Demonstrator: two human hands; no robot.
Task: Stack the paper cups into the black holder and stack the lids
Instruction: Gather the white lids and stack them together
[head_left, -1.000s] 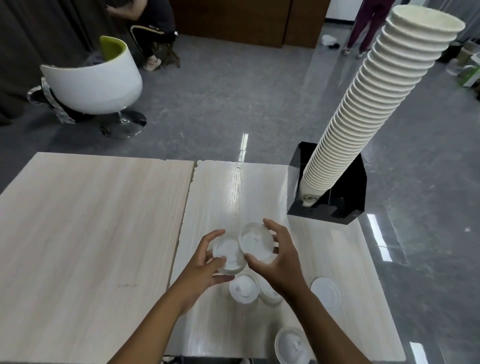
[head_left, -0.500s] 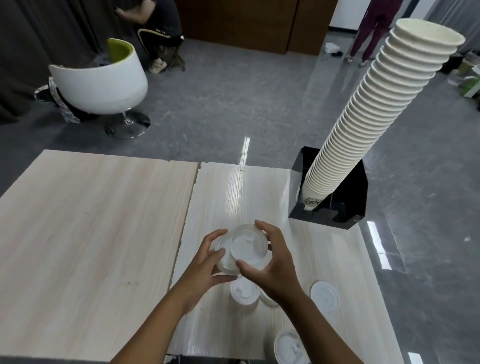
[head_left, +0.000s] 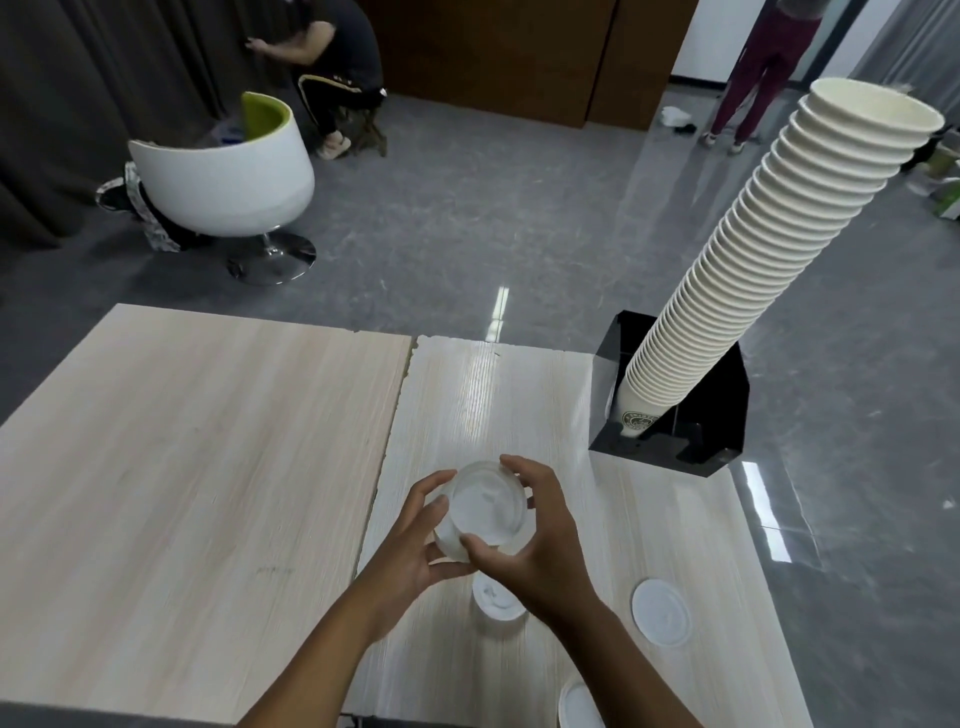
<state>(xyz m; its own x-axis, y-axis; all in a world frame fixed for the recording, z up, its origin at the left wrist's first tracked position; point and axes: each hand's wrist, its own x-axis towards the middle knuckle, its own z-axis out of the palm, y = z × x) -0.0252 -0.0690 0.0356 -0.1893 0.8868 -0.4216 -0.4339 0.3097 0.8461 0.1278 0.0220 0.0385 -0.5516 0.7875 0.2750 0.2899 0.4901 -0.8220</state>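
Both the left hand (head_left: 410, 540) and right hand (head_left: 535, 540) curl their fingers round the rim of thin translucent-white round plastic lids (head_left: 485, 506) held between them, which look light, flexible, slippery, best pinched at the edges.

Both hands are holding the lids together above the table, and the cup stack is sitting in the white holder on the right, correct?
Not quite. The head view shows the cup stack in a black holder, not a white one. Otherwise yes: the left hand and right hand both hold the lids above the table.
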